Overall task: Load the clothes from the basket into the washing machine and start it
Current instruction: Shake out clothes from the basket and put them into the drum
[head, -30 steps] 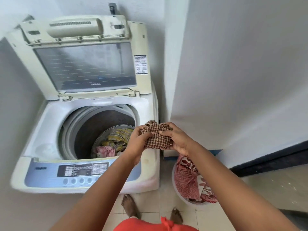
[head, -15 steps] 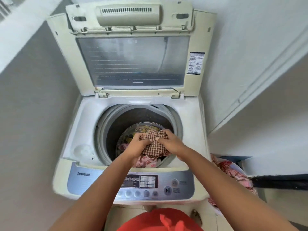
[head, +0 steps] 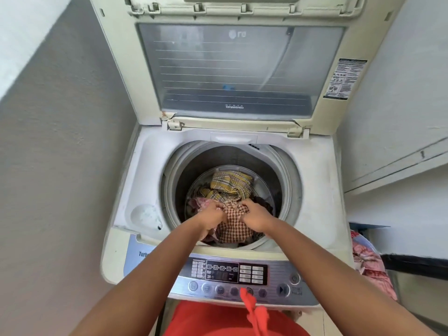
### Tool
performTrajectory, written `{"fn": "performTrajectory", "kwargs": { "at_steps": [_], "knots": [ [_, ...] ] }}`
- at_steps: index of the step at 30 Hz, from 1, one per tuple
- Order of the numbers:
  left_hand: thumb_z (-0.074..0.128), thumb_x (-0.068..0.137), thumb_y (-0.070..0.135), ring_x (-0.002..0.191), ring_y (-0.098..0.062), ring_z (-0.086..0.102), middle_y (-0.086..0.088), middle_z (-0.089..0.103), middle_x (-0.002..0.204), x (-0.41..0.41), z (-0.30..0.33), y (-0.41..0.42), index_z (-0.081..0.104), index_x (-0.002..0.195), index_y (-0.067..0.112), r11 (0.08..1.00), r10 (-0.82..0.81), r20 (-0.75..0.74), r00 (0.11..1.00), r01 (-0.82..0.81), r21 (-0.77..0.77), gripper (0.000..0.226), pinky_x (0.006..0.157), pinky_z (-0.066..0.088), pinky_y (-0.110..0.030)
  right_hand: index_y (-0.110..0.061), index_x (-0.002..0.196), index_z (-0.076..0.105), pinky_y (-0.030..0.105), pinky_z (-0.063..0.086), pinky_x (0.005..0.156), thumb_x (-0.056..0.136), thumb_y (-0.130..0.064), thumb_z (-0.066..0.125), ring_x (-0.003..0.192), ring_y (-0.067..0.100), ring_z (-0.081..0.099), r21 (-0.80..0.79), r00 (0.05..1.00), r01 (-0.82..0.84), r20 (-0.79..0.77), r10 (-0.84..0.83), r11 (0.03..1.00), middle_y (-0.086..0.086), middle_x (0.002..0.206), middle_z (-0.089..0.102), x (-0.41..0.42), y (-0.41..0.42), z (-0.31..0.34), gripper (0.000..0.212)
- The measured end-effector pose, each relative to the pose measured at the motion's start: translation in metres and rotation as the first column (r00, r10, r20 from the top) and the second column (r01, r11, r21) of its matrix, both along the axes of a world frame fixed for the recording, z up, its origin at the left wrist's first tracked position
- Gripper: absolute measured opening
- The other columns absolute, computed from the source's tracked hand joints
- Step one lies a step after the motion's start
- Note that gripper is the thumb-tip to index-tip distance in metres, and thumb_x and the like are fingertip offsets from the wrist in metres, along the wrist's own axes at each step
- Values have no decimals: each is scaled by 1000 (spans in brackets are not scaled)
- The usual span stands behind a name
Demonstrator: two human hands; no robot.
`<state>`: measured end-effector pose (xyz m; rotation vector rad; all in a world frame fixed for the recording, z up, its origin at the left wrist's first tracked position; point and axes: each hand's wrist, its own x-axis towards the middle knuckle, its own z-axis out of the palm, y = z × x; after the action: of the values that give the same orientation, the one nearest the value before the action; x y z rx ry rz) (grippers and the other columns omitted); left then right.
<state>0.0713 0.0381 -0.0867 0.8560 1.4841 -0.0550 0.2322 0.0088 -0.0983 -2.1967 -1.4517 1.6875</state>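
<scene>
The top-loading washing machine (head: 312,190) stands with its lid (head: 232,69) raised. Inside the drum (head: 232,161) lie a yellow checked cloth (head: 230,181) and a pink garment (head: 200,204). A brown-and-white checked cloth (head: 234,223) hangs inside the drum mouth; my left hand (head: 211,218) grips its left side and my right hand (head: 255,218) grips its right side. At the right edge, the basket with red patterned clothes (head: 368,260) sits on the floor, mostly hidden by the machine.
The control panel (head: 230,275) with buttons and a start/pause key (head: 282,290) runs along the machine's front. Grey walls close in on the left (head: 60,166) and right (head: 400,117). My orange clothing (head: 218,321) fills the bottom.
Both hands carried the brown checked cloth from above the basket leftward over the machine and lowered it into the drum. The view moved closer over the machine.
</scene>
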Motion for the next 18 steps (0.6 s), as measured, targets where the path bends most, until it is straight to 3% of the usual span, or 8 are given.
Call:
{"fn": "performTrajectory", "kwargs": {
  "at_steps": [3, 6, 9, 12, 14, 16, 18],
  "knots": [
    [56, 88, 3, 89, -22, 50, -16, 50, 119, 3, -5, 0, 42, 135, 14, 1000, -5, -15, 1000, 5, 3, 50, 69, 38, -30, -22, 139, 46, 23, 36, 46, 95, -16, 48, 64, 16, 54, -60, 999, 34, 35, -32, 998, 9, 105, 61, 7, 0, -6, 45],
    [55, 87, 4, 99, -25, 51, -18, 55, 123, 4, -5, 0, 48, 132, 15, 1000, 23, -15, 1000, -23, 13, 46, 76, 40, -32, -22, 134, 50, 25, 41, 50, 95, -20, 52, 67, 19, 57, -73, 996, 84, 42, -81, 994, 10, 101, 63, 14, 1, -8, 38],
    [50, 86, 1, 83, -21, 49, -15, 60, 112, 5, -2, 1, 54, 125, 17, 997, 71, 1, 997, -71, 41, 42, 64, 38, -30, -19, 130, 51, 25, 39, 50, 97, -18, 54, 63, 16, 53, -51, 994, 110, 14, -110, 993, 9, 99, 62, 19, 0, -7, 34],
    [49, 89, 1, 81, -19, 49, -14, 62, 106, 8, 4, 1, 57, 121, 15, 987, 129, 14, 992, -130, 96, 36, 66, 39, -32, -18, 127, 54, 29, 44, 60, 96, -17, 57, 73, 18, 59, -19, 983, 171, -63, -172, 985, 9, 102, 67, 22, -3, -1, 32],
    [49, 92, 4, 81, -18, 54, -10, 64, 103, 14, 10, 0, 57, 121, 14, 979, 149, 33, 988, -152, 135, 32, 68, 42, -31, -20, 125, 57, 28, 47, 64, 96, -18, 57, 77, 17, 61, 58, 985, 159, -82, -154, 986, 7, 101, 69, 25, -10, 7, 29],
    [46, 96, 7, 73, -16, 61, -8, 68, 94, 21, 18, -4, 55, 119, 14, 976, 148, 66, 987, -156, 149, 25, 70, 47, -30, -22, 122, 59, 28, 48, 65, 96, -18, 55, 77, 14, 61, 247, 998, 57, 2, -59, 967, 1, 100, 68, 32, -20, 19, 27],
    [44, 100, 9, 56, -14, 56, -6, 65, 77, 32, 29, -11, 56, 118, 10, 976, 108, 103, 989, -125, 177, 21, 58, 48, -26, -23, 119, 61, 29, 48, 67, 96, -16, 52, 82, 15, 61, 474, 990, -64, 139, -3, 878, -3, 106, 67, 43, -33, 31, 27]
  ]
}}
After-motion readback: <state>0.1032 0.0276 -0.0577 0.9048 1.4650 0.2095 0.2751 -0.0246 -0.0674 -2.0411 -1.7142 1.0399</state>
